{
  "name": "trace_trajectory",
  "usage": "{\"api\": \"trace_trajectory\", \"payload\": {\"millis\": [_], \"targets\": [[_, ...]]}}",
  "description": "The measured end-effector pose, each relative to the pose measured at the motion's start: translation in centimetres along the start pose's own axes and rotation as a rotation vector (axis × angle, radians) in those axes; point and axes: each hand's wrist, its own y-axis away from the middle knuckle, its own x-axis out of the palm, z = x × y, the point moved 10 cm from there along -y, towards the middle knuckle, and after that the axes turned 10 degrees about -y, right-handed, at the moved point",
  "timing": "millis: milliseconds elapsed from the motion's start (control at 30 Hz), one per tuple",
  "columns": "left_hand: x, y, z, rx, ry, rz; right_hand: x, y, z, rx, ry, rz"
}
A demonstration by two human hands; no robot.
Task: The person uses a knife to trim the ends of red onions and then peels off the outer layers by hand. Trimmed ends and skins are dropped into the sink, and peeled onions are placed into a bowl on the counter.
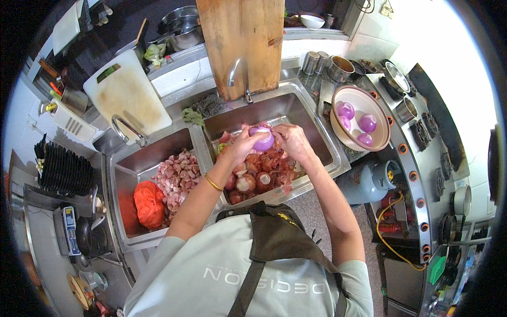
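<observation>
A smooth purple onion (pixel 263 139) is held above the right sink basin (pixel 313 130) by my left hand (pixel 244 147), whose thumb lies across it. The bent fingers of my right hand (pixel 292 142) pinch at the onion's right edge. Whether a loose strip of skin is between those fingertips is too small to tell. Below both hands, unpeeled onions (pixel 263 181) and loose onion skins (pixel 286 174) lie heaped in the basin. To the right, a large bowl (pixel 336 132) with a brown rim contains several peeled purple onions (pixel 367 123).
Cut raw meat (pixel 176 174) and a red plastic bag (pixel 149 204) occupy the left basin. Faucets (pixel 128 130) arch over the sinks. A wooden board (pixel 241 43) and a white cutting board (pixel 126 95) lean behind. A gas cylinder (pixel 362 182) stands under the stove (pixel 412 158) at right.
</observation>
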Motion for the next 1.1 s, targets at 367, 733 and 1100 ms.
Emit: {"api": "trace_trajectory", "payload": {"millis": [367, 733, 1100], "targets": [[0.2, 0.1, 0.4, -0.036, 0.069, 0.093, -1.5, 0.9, -4.3, 0.265, -0.177, -0.042], [1.2, 0.3, 0.5, 0.0, 0.116, 0.158, -0.1, 1.4, -2.6, 0.145, -0.277, -0.056], [1.3, 0.8, 0.4, -0.06, 0.149, 0.154, 0.0, 0.9, -1.7, 0.169, -0.234, 0.081]]}}
